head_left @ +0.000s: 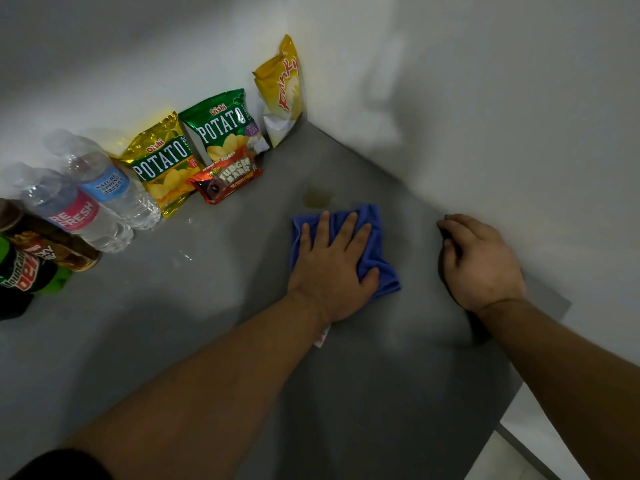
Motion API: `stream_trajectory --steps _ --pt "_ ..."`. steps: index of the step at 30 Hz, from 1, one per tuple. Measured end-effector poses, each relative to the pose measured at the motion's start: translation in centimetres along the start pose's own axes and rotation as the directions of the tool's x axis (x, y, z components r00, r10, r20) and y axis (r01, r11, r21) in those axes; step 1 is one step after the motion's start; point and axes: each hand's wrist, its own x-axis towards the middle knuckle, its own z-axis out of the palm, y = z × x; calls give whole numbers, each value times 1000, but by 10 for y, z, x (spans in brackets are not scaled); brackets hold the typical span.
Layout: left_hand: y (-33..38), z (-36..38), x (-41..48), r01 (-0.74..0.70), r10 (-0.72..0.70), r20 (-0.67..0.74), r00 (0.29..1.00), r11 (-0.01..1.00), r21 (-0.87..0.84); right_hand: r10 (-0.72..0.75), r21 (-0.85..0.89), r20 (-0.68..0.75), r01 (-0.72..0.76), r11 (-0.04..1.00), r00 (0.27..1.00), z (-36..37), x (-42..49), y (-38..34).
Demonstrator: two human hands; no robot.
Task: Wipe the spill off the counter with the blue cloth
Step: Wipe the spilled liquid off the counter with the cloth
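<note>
Pressed flat on blue cloth (pixel 375 237) is left hand (pixel 332 268), fingers straight and spread, forearm extended | spill (pixel 317 197) is seen just beyond its fingertips | right hand (pixel 481 268) is set at counter (pixel 207 306) edge, fingers curled, hold cannot be told

The left hand (pixel 332 268) and right hand (pixel 481 265) are bare, and so are both forearms. A black fabric sleeve (pixel 62 465) covers the left arm's upper part at the frame's lower left corner.
</note>
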Motion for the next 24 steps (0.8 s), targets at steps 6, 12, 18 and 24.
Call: stream_trajectory --steps 6,12,18,24 --pt "0 9 -28 -130 128 -41 991 991 -46 -7 -2 -8 7 1000 1000 1 1 2" --pt "6 2 9 -18 17 -28 999 999 -41 -7 -6 -6 7 1000 1000 3 0 4" --pt "40 1 40 -33 34 12 999 999 -31 -26 -7 -8 26 1000 1000 3 2 4" --pt "24 11 1 -122 120 -44 992 991 -55 -30 9 -20 31 999 999 2 1 5"
